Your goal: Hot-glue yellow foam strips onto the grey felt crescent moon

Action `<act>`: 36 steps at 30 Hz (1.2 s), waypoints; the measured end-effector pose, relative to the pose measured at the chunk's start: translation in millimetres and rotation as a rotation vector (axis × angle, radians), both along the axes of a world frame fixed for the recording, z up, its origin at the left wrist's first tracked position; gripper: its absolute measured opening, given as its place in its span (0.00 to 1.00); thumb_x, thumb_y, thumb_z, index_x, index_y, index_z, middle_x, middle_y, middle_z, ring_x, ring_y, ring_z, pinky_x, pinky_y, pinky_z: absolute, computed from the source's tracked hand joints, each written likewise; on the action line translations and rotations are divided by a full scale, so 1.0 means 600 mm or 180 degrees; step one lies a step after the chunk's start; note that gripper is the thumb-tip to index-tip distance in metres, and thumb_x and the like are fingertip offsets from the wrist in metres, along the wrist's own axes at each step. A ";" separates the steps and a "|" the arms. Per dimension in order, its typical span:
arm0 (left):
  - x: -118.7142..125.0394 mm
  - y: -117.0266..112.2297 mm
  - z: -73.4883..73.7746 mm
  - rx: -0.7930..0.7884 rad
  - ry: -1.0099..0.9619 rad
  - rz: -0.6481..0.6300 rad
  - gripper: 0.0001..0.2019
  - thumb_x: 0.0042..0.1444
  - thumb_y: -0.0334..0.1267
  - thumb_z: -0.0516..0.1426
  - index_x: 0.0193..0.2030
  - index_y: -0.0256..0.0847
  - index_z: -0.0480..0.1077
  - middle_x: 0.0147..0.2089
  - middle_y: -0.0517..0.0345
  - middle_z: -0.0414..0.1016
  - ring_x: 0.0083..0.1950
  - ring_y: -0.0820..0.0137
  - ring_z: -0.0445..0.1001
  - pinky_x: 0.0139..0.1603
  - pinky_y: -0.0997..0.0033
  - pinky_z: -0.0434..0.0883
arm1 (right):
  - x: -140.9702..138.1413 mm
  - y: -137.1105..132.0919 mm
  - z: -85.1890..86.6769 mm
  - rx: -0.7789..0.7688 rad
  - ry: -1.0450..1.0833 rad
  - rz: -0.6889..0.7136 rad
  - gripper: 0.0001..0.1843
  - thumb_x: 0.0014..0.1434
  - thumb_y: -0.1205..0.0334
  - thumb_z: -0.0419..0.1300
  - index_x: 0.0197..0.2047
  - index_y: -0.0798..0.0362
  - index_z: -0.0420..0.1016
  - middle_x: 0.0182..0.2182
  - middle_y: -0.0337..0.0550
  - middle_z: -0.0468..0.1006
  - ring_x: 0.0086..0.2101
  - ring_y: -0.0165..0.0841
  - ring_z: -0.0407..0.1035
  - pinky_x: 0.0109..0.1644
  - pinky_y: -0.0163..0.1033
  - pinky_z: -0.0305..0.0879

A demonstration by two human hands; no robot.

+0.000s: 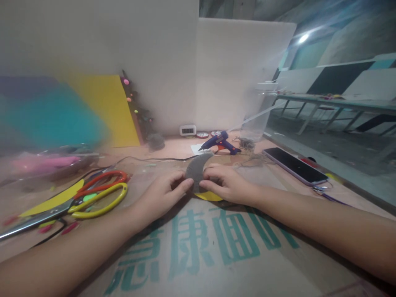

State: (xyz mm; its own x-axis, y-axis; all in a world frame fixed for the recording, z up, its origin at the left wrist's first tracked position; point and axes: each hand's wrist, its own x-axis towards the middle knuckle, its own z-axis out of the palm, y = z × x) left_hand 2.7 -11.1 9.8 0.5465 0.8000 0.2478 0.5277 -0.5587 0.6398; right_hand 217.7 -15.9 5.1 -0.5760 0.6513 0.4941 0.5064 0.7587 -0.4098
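A grey, curved crescent-shaped piece with a yellow lower edge stands between my hands, over the table. My left hand pinches its left side, with the thumb lying on the grey face. From the other side my right hand grips it, thumb on the face and fingers curled behind. What the fingertips do at the back is hidden. Just beyond the piece, a blue glue gun with a small red light rests with its nozzle pointing left.
Scissors with red and yellow handles lie left, by a yellow sheet piece. A phone is at the right. Behind stand a small digital clock and a yellow board. Green-lettered sheeting covers the near table.
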 end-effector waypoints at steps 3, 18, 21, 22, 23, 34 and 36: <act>-0.001 0.000 0.000 -0.0087 -0.0052 0.0014 0.15 0.63 0.48 0.49 0.35 0.40 0.69 0.33 0.60 0.72 0.35 0.69 0.68 0.36 0.72 0.63 | 0.001 0.000 -0.001 -0.0038 -0.0013 0.0009 0.14 0.64 0.59 0.54 0.28 0.54 0.67 0.24 0.39 0.68 0.28 0.29 0.62 0.34 0.34 0.58; -0.002 0.006 -0.006 -0.0286 -0.0606 -0.0035 0.12 0.61 0.45 0.52 0.40 0.41 0.71 0.39 0.58 0.77 0.41 0.66 0.73 0.43 0.70 0.69 | 0.004 -0.004 0.005 -0.0176 0.0116 -0.0093 0.18 0.67 0.57 0.50 0.27 0.55 0.68 0.25 0.40 0.70 0.29 0.30 0.64 0.35 0.35 0.59; -0.005 0.015 -0.016 -0.0377 -0.0985 -0.0022 0.13 0.63 0.46 0.50 0.44 0.41 0.71 0.45 0.56 0.76 0.47 0.65 0.72 0.50 0.68 0.69 | 0.005 -0.004 0.007 -0.0372 0.0267 -0.0174 0.18 0.68 0.57 0.48 0.32 0.56 0.72 0.28 0.42 0.75 0.31 0.31 0.68 0.38 0.36 0.61; -0.006 0.018 -0.018 -0.0399 -0.1034 -0.0020 0.13 0.63 0.46 0.50 0.45 0.42 0.70 0.46 0.56 0.76 0.48 0.64 0.72 0.51 0.68 0.68 | 0.006 -0.003 0.007 -0.0435 0.0319 -0.0184 0.18 0.68 0.57 0.48 0.34 0.56 0.73 0.30 0.43 0.76 0.33 0.31 0.69 0.39 0.36 0.62; -0.006 0.020 -0.020 -0.0425 -0.1064 -0.0005 0.13 0.63 0.46 0.50 0.45 0.42 0.70 0.46 0.56 0.76 0.49 0.64 0.72 0.51 0.68 0.68 | 0.006 -0.003 0.006 -0.0478 0.0357 -0.0185 0.17 0.67 0.57 0.49 0.36 0.56 0.74 0.31 0.44 0.77 0.34 0.32 0.70 0.40 0.36 0.63; -0.008 0.022 -0.022 -0.0464 -0.1432 0.0398 0.15 0.62 0.49 0.51 0.44 0.42 0.70 0.38 0.57 0.74 0.42 0.67 0.71 0.45 0.68 0.70 | 0.000 -0.003 0.007 -0.0535 0.0162 -0.0483 0.08 0.59 0.62 0.58 0.30 0.55 0.72 0.27 0.40 0.75 0.30 0.30 0.68 0.34 0.33 0.60; -0.006 0.020 -0.019 -0.0547 -0.1486 0.0339 0.15 0.62 0.49 0.51 0.45 0.41 0.69 0.40 0.57 0.75 0.42 0.67 0.72 0.45 0.69 0.70 | 0.000 -0.003 0.004 -0.0447 0.0197 -0.0522 0.08 0.60 0.62 0.57 0.30 0.55 0.72 0.27 0.40 0.76 0.31 0.30 0.68 0.36 0.34 0.60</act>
State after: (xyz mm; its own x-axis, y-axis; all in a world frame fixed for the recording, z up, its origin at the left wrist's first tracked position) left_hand -1.0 1.2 -1.6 0.3219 0.8959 0.3061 0.2119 -0.3833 0.8990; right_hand 217.9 -17.6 7.7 -0.4281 0.7986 0.4230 0.5889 0.6015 -0.5397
